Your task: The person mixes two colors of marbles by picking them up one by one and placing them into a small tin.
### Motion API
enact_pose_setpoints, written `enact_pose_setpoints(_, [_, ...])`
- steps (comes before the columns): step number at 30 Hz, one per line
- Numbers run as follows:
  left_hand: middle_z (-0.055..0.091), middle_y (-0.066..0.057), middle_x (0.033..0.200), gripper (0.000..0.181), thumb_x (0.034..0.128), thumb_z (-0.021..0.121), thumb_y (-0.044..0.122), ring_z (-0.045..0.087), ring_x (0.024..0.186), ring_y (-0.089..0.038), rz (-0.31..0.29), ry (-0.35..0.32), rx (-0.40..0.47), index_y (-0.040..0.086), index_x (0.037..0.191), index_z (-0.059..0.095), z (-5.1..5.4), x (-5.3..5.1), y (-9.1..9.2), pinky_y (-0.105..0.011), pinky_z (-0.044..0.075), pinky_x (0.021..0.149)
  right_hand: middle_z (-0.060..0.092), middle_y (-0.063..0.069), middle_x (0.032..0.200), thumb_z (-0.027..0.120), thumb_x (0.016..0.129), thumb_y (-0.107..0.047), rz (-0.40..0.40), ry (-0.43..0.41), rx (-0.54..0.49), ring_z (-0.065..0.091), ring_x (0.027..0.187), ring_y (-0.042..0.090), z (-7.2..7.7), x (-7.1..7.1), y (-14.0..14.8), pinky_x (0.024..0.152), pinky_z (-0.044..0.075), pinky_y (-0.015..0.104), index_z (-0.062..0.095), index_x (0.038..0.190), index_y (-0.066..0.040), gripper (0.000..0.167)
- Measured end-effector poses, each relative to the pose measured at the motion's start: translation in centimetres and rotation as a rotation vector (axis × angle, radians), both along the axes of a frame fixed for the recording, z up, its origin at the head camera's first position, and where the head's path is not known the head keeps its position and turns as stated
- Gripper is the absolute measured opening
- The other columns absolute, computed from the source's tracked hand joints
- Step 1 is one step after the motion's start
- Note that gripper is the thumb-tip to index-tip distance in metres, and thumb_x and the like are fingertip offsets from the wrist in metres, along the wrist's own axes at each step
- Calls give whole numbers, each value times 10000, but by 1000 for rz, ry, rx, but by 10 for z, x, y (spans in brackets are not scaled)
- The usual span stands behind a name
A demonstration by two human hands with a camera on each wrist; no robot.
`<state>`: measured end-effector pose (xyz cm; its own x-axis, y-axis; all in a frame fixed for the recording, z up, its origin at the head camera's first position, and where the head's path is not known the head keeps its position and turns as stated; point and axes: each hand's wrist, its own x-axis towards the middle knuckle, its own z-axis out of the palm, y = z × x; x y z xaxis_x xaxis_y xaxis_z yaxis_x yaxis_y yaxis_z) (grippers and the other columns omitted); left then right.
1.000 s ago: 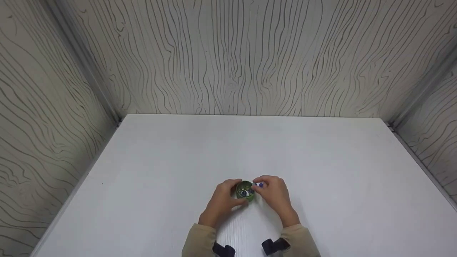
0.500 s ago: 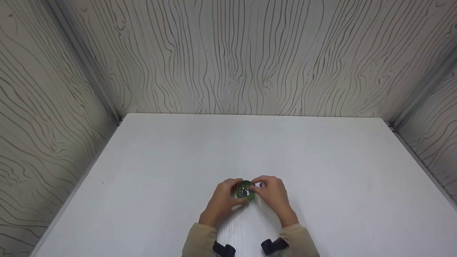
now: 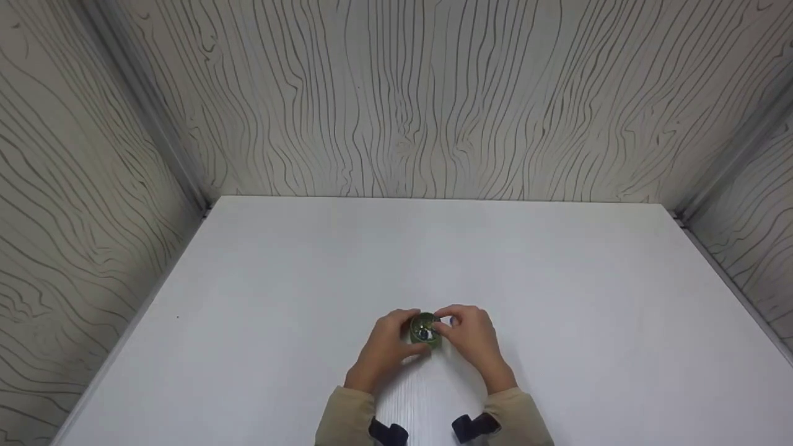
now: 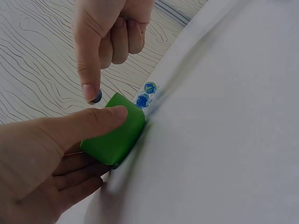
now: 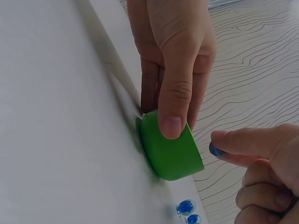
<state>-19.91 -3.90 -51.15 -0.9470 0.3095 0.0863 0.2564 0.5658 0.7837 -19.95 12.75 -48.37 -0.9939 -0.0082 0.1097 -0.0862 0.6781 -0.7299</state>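
My left hand [image 3: 385,344] holds a small green cup [image 4: 127,135] on the white table, thumb on the near side and fingers around the far side. The cup's mouth faces up, and in the head view something dark blue and whitish shows inside. Thumb and index finger of my right hand [image 3: 476,336] pinch a dark blue marble [image 5: 216,150] just above the cup's rim at its right side. The remaining fingers of that hand are curled in. Two clear marbles with blue swirls [image 5: 186,206] lie on the table beside the cup, mostly hidden by my right hand in the head view.
The white tabletop [image 3: 279,266] stretches out around both hands. Wood-grain patterned panels [image 3: 396,99] stand behind it and at both sides. A black wrist strap [image 3: 389,432] sits on each sleeve.
My right hand has shifted slightly left, bringing its fingertips over the cup's rim. Its fingers now cover more of the marbles on the table. The left hand and cup stay in place.
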Motion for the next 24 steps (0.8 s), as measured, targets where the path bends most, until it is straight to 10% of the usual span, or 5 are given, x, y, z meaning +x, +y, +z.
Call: enact_pose_setpoints(24, [655,-161,1224,566,775,796,147,624,1173,-289,-7,34,-17,-23,1270,580,-1,-2,1,-409,520,1033,419,-68,561,789,766,-143,25,23,14,323,519,34,0,1,-1,452,258,140,760,877,-68,137])
